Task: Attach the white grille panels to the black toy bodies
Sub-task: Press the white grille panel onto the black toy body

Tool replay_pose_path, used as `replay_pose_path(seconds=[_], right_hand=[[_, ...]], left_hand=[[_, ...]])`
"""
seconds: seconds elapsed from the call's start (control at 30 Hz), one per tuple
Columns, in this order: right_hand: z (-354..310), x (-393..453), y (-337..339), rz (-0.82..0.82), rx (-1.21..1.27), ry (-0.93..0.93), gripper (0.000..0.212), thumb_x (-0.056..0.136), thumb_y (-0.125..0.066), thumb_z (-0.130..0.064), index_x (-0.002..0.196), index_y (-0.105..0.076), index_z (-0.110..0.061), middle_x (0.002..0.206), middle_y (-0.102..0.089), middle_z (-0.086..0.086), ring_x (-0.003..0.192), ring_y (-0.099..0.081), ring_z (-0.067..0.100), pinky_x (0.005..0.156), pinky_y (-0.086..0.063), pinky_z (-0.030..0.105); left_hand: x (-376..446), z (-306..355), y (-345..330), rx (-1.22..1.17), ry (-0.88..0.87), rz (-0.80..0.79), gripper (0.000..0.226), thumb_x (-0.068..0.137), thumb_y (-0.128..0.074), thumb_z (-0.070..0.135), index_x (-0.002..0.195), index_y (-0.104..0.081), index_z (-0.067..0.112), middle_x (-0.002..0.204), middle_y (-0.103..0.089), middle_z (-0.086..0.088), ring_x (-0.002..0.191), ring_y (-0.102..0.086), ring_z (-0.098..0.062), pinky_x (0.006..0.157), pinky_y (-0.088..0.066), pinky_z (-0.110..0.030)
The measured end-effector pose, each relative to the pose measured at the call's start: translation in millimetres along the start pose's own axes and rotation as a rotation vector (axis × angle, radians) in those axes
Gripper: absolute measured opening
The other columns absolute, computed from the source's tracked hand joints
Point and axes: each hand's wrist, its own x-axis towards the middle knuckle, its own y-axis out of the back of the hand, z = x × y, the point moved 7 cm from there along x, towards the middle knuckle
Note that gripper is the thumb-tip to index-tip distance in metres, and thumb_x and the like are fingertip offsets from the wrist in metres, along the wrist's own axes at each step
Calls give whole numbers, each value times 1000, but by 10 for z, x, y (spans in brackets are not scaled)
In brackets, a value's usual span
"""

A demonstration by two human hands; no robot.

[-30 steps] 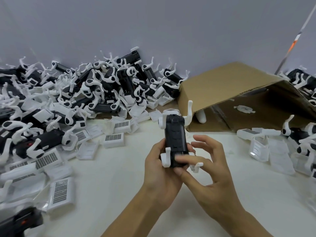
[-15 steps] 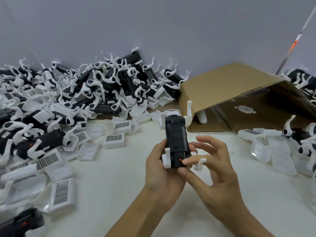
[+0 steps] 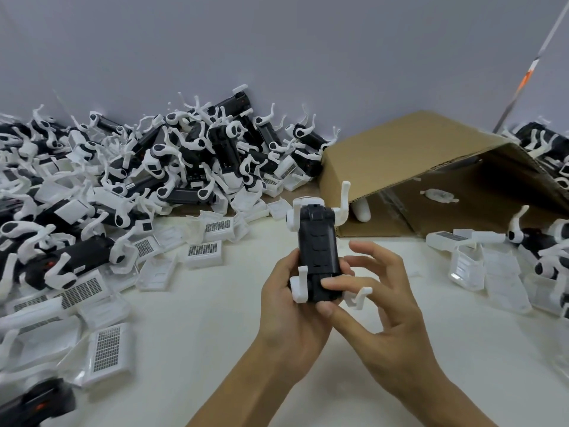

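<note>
A black toy body point(image 3: 318, 245) with white legs stands belly-up above the table's middle. My left hand point(image 3: 286, 306) grips its lower end from the left and below. My right hand point(image 3: 378, 306) pinches the same lower end between index finger and thumb; its other fingers are spread. Loose white grille panels point(image 3: 204, 251) lie on the white table point(image 3: 191, 340) to the left, with another panel point(image 3: 107, 352) nearer me.
A large heap of black toy bodies with white legs point(image 3: 184, 167) fills the left and back. A tipped cardboard box point(image 3: 431, 167) lies open at the back right. More panels and toys point(image 3: 480, 266) sit at the right edge.
My right index finger has slid back over the toy's lower end, covering the orange spot shown half a second ago. The toy and my left hand have barely moved.
</note>
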Motion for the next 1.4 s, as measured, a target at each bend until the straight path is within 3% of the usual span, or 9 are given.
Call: replay_pose_path(seconds=[0.43, 0.57, 0.7, 0.87, 0.97, 1.03, 1.17, 1.3, 1.4], right_hand=[[2, -12, 4, 10, -38, -12, 15, 76, -80, -33, 88, -77, -42, 137, -48, -15, 129, -51, 12, 97, -39, 7], [42, -17, 4, 10, -53, -62, 18, 75, -82, -37, 91, -77, -44, 144, -42, -23, 132, -47, 6, 98, -35, 3], [127, -1, 50, 33, 22, -148, 34, 84, -79, -35, 114, -66, -45, 139, -46, -23, 132, -48, 3, 93, -44, 8], [279, 14, 171, 114, 188, -321, 47, 81, -52, -23, 117, -61, -51, 125, -63, -22, 118, -58, 0, 83, -48, 8], [307, 16, 40, -18, 189, -409, 27, 93, -62, -48, 121, -62, -45, 117, -66, -29, 114, -60, -7, 85, -53, 14], [348, 4, -27, -69, 151, -468, 47, 76, -73, -57, 120, -61, -46, 112, -68, -30, 108, -61, -11, 82, -52, 9], [387, 25, 18, -13, 234, -544, 36, 56, -82, -55, 88, -78, -39, 91, -77, -10, 79, -75, 8, 66, -53, 13], [415, 29, 83, 28, 306, -543, 47, 49, -88, -58, 89, -76, -35, 87, -76, -4, 77, -76, 15, 65, -57, 18], [420, 2, 42, 28, 369, -558, 50, 52, -82, -57, 90, -75, -25, 87, -76, -3, 78, -75, 13, 65, -56, 14]], left_hand=[[4, 40, 7, 48, -12, -20, 45, 103, -36, 29, 105, -73, 3, 85, -61, -17, 76, -59, -24, 65, -57, -31], [39, 25, 61, 43, -11, 12, 45, 103, -38, 31, 110, -71, 2, 87, -62, -17, 74, -60, -23, 66, -57, -30], [77, 73, 108, 32, -48, 69, 48, 91, -58, 30, 126, -62, -2, 99, -69, -20, 90, -70, -28, 77, -60, -35], [83, 291, 234, 410, -283, 252, 70, 65, -89, 11, 125, -53, 14, 122, -68, -16, 105, -71, -30, 76, -61, -38], [89, 289, 212, 444, -307, 195, 56, 71, -80, 16, 122, -59, 17, 115, -68, -13, 105, -71, -30, 84, -58, -46], [87, 276, 153, 523, -257, 141, 39, 78, -73, 26, 112, -62, 9, 112, -69, -20, 101, -70, -37, 84, -55, -53], [90, 313, 56, 860, -235, -35, 39, 91, -49, 33, 107, -75, 9, 109, -75, -6, 108, -68, -20, 86, -53, -31], [35, 906, 303, 1559, -765, 352, 38, 87, -49, 18, 120, -68, 14, 126, -63, 10, 124, -49, -5, 108, -32, -21], [140, 1159, 799, 1937, -488, 601, 61, 95, -49, 7, 154, -34, 6, 163, -28, -8, 153, -16, -25, 123, -12, -34]])
